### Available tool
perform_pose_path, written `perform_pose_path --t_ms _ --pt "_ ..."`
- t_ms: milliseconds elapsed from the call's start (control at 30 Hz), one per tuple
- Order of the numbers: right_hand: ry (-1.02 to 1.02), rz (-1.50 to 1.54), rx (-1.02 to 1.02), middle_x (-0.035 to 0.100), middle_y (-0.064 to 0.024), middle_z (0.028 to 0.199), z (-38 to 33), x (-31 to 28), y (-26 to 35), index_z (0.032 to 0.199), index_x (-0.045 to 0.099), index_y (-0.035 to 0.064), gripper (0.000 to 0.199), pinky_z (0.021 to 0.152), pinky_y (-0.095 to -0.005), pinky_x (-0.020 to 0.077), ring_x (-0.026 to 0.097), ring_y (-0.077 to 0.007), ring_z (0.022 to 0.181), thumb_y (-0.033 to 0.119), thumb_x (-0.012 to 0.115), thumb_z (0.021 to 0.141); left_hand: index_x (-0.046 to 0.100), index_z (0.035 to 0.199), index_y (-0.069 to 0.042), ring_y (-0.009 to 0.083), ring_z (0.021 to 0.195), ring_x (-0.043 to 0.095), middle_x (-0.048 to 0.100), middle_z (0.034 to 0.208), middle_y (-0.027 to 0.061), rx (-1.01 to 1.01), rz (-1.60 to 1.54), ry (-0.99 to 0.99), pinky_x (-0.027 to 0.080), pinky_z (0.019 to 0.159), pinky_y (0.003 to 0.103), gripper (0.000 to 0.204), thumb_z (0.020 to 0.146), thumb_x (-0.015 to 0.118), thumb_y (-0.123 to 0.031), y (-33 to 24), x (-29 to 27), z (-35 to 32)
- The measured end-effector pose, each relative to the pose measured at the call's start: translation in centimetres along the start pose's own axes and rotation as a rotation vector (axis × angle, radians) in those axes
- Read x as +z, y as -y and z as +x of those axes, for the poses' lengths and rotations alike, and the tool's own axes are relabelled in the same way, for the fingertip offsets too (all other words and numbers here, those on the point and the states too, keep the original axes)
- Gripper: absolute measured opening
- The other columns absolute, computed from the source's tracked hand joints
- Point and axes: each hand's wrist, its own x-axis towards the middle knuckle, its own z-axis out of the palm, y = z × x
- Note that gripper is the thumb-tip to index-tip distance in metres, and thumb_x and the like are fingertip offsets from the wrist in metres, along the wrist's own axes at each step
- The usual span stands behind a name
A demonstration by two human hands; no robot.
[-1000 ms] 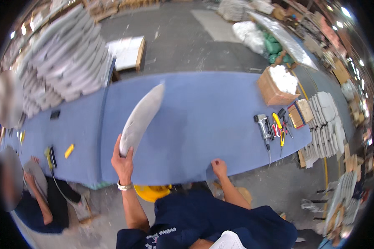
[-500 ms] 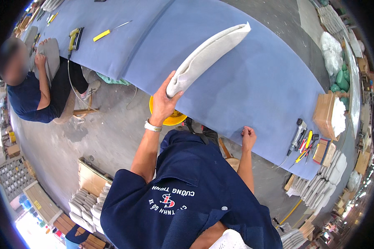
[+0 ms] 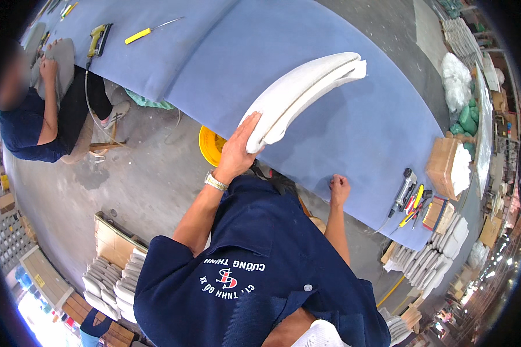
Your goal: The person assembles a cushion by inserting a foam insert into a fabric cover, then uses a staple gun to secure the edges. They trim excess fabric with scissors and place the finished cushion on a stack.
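White padded panel [image 3: 300, 95], long and curved, lies tilted across our side of the blue-covered worktable [image 3: 353, 133], its near end raised off the edge and its far end pointing out over the cloth. We see a thin seam running along its length, and the far end shows a split between two layers.

Off to the right, at the table's end, a brown cardboard box [image 3: 443, 168] stands open with white material [image 3: 460, 168] filling it. Beyond it, near the rim of the view, sit white bulging bags [image 3: 454, 78] and a few green ones [image 3: 468, 115]. Below the table's right end, stacks of pale flat pieces [image 3: 440, 254] lean together on the floor. At lower left, more pale curved pieces [image 3: 113, 283] are packed in rows beside flat cardboard [image 3: 113, 243]. A yellow bucket [image 3: 211, 144] stands under the table edge just left of our arm; we cannot tell what is in it.

Our left hand [image 3: 240, 147], a watch on its wrist, reaches forward with the arm nearly straight and clasps the near end of the panel, the fingers wrapped over its top edge. Our right hand [image 3: 339, 189] is curled into a loose fist that rests on the table's near edge, holding nothing we can make out.

Hand tools [image 3: 411, 199] with yellow and red handles lie on the cloth near the box. At far left another person [image 3: 40, 110] sits at the same table, with a yellow power tool [image 3: 100, 37] close by.
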Motion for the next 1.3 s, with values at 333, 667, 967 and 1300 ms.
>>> perform_pose_path --t_ms 333,667,967,1300 --pt "-0.018 -0.014 -0.003 0.066 -0.0017 0.076 -0.1 0.1 -0.2 0.098 0.072 0.0025 0.015 0.059 -0.0254 0.0486 0.059 -0.0092 0.066 0.016 0.067 0.096 0.037 0.157 -0.006 0.0314 0.150 0.038 0.040 0.161 0.0160 -0.007 0.130 0.064 0.034 0.122 0.040 0.092 0.073 0.076 0.001 0.3 2.7 -1.8" --pt "-0.086 -0.127 -0.051 0.066 -0.0010 0.079 0.1 1.0 -1.6 0.098 0.071 0.0025 0.018 0.062 -0.0251 0.0490 0.058 -0.0091 0.068 0.020 0.068 0.097 0.037 0.156 -0.003 0.0337 0.149 0.039 0.041 0.160 0.0191 0.001 0.107 0.091 0.034 0.122 0.044 0.089 0.076 0.073 0.004 -0.2 2.2 -1.5" --pt "-0.103 -0.132 0.024 0.074 -0.0059 0.080 -0.5 1.0 -0.2 0.095 0.075 0.0036 0.020 0.069 -0.0312 0.0520 0.066 -0.0150 0.073 0.022 0.069 0.092 0.034 0.158 -0.003 0.0342 0.149 0.039 0.039 0.162 0.0183 0.008 0.128 0.133 0.035 0.121 0.045 0.092 0.075 0.073 0.003 -0.1 2.0 -1.4" --pt "0.268 0.275 0.227 0.069 -0.0092 0.109 -0.8 4.5 9.9 0.125 0.062 0.0030 0.047 0.081 -0.0340 0.0538 0.066 -0.0177 0.092 0.042 0.067 0.098 0.036 0.156 -0.002 0.0329 0.145 0.045 0.041 0.160 0.0185 0.029 0.188 0.160 0.041 0.117 0.042 0.092 0.074 0.076 -0.001 -0.4 1.6 -1.4"
